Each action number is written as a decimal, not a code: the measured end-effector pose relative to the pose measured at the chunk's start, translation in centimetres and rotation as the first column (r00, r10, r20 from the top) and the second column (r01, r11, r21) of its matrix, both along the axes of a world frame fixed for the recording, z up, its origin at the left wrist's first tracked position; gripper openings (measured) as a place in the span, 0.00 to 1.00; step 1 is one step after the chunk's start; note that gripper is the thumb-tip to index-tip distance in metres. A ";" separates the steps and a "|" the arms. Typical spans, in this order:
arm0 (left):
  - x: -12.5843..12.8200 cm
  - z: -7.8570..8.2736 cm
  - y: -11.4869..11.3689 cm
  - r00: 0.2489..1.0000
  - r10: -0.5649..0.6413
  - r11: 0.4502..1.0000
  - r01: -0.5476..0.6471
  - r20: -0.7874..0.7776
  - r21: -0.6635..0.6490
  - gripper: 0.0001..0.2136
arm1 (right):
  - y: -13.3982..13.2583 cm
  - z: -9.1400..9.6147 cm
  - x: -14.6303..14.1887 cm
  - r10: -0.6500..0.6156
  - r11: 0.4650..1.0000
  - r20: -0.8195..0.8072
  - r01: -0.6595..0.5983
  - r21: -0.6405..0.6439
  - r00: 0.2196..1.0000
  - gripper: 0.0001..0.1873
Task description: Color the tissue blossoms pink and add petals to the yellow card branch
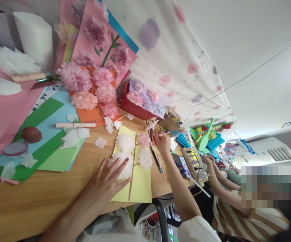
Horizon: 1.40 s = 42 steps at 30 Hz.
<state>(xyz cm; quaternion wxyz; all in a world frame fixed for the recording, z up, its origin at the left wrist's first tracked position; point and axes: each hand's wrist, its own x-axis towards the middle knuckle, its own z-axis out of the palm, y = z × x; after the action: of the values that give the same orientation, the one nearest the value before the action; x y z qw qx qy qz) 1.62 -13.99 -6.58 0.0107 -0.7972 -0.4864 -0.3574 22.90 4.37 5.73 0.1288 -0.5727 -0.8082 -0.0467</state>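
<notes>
A yellow sheet (142, 185) lies on the table with a painted brown stem (132, 171) running along it. Beside the stem are white tissue paper flowers (124, 142) and a small pink one (143, 139). My left hand (111, 173) rests with spread fingers on the lower left white flower and the sheet, partly covering both. Past the sheet's right edge, my right hand (162, 143) has its fingers curled together near a small white bottle (151, 125) and several pens and brushes (155, 158). Whatever those fingers hold, if anything, is too small to make out.
Left are coloured sheets (51, 114), a roll of pale paper (75, 125) and a brown round lump (31, 134). Behind stand a red basket of flowers (137, 109) and a pink flower picture (89, 43). A phone (183, 163), cables and another person's arms (216, 174) are at right.
</notes>
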 end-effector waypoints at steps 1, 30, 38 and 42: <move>0.1 -0.2 0.0 1.000 -0.008 1.000 0.008 0.005 -0.008 0.13 | 0.7 0.5 -0.5 -0.001 1.000 0.014 0.001 0.002 1.000 0.32; -0.1 0.5 0.2 0.998 -0.045 0.991 0.039 -0.048 -0.130 0.12 | 4.0 2.0 -6.1 0.323 0.850 0.419 -0.065 -0.522 0.849 0.26; -0.3 0.9 0.2 0.998 -0.048 0.993 0.043 -0.046 -0.109 0.13 | 1.9 1.7 -4.1 0.318 0.838 0.336 -0.097 -0.537 0.886 0.24; -0.3 0.3 0.0 0.999 -0.040 0.995 0.037 -0.024 -0.095 0.15 | 0.9 1.9 -2.3 0.291 0.866 0.322 -0.105 -0.489 0.901 0.22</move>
<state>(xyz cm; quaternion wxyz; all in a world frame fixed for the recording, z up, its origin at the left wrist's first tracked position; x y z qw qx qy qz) 1.33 -13.97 -6.31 -0.0274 -0.8107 -0.4870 -0.3237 20.58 5.24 7.60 -0.1677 -0.4781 -0.8608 0.0479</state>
